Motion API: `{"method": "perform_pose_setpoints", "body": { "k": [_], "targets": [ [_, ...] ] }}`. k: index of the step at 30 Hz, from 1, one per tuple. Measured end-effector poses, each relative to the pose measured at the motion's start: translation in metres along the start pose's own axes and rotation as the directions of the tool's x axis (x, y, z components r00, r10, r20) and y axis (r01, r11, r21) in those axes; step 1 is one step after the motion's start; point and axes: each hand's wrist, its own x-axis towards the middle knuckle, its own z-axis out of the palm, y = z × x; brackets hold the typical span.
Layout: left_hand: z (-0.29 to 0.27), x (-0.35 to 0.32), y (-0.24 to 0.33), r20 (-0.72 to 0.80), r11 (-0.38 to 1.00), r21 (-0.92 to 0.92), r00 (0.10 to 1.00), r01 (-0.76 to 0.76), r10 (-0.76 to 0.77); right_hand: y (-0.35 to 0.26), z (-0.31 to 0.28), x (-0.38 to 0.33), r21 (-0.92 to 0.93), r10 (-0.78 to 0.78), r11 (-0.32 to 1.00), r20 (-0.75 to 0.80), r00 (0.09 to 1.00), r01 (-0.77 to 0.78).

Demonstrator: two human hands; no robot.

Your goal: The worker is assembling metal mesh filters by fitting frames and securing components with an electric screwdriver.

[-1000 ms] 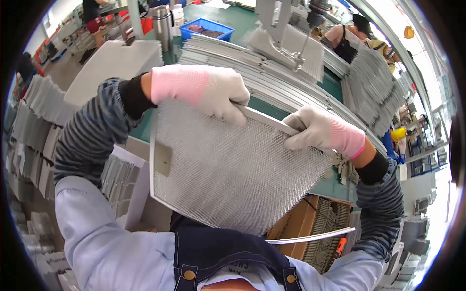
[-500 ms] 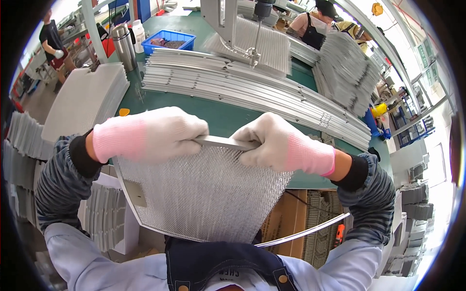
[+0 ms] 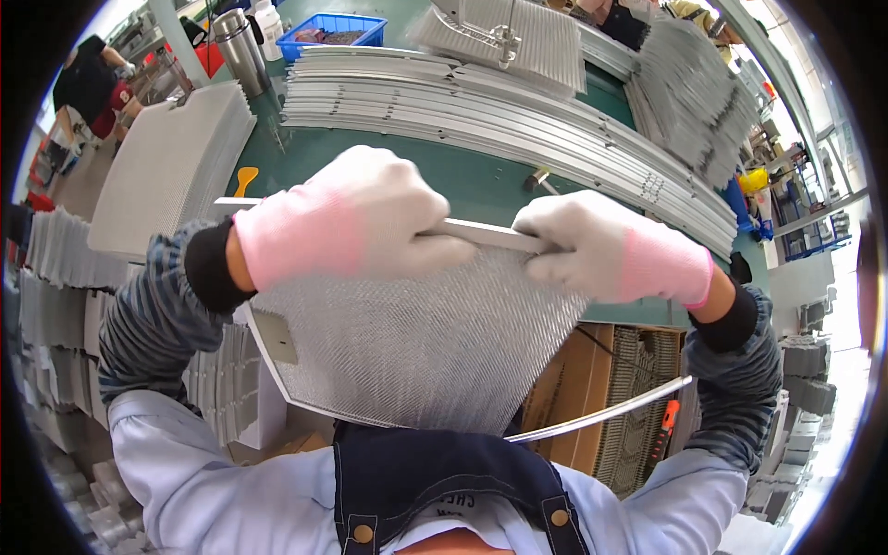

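A silver mesh filter panel (image 3: 416,342) is tilted in front of me, its near edge by my apron. A narrow metal frame strip (image 3: 490,234) runs along its far edge. My left hand (image 3: 370,217), in a white and pink glove, is closed on this strip, thumb below and fingers curled above. Farther right, my right hand (image 3: 592,245) pinches the same strip. A short length of strip shows between the hands. From the panel's near edge, a curved metal strip (image 3: 610,412) sticks out to the right, apart from the mesh. A small plate (image 3: 275,339) sits at the panel's left edge.
On the green table (image 3: 314,176) lie long aluminium strips (image 3: 416,111), a hammer (image 3: 536,178) and a yellow scraper (image 3: 246,180). Behind are a blue bin (image 3: 331,37) and steel thermos (image 3: 240,51). Mesh panels (image 3: 166,166) are stacked left. A cardboard box (image 3: 573,398) stands below.
Both hands have shifted right and up in view, slightly farther apart, still on the strip. The hammer and more of the scraper now show. The view has moved, raising the table's far items.
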Motion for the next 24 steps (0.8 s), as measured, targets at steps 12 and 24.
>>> {"method": "perform_pose_setpoints", "body": {
  "k": [12,24],
  "targets": [
    [0.025,0.022,-0.011,-0.026,0.999,-0.029,0.999,0.035,-0.036,0.041,0.002,0.009,0.181,-0.068,0.981,-0.007,0.998,0.069],
    [0.050,0.022,-0.024,-0.117,0.986,0.169,0.993,-0.007,0.027,0.064,0.033,-0.003,0.219,-0.128,0.962,-0.161,0.979,0.162]
  ]
}}
